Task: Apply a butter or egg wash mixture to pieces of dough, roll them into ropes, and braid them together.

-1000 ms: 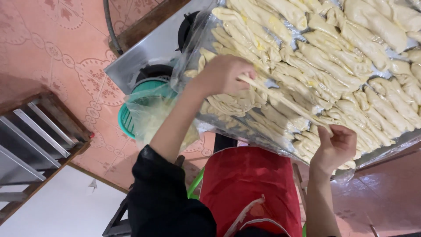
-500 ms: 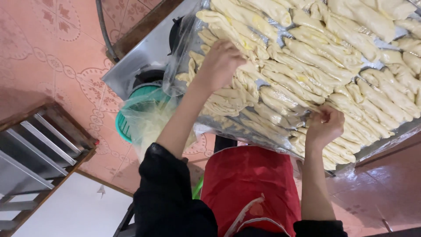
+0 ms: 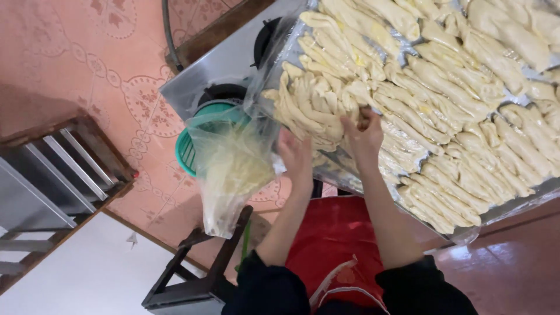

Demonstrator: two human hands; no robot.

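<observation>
A big metal tray (image 3: 519, 204) lined with clear plastic holds several rows of pale, floury dough strips (image 3: 443, 87). My right hand (image 3: 364, 131) is at the tray's left end, fingers closed on a bunch of dough strips (image 3: 309, 108). My left hand (image 3: 294, 154) is just below the tray's edge, gripping the rim of a clear plastic bag (image 3: 233, 169). That bag hangs open with more dough strips inside and rests against a green plastic basket (image 3: 189, 154).
The tray lies on a steel counter (image 3: 227, 61) with black burner rings. A dark wooden stool (image 3: 198, 274) stands below the bag. A wooden and metal rack (image 3: 64, 175) is at the left on the pink patterned tile floor. I wear a red apron (image 3: 335, 251).
Both hands have moved left to the tray's end. The thin stick my right hand held is gone from it, and it now grips dough. My left hand has dropped from the dough to the bag.
</observation>
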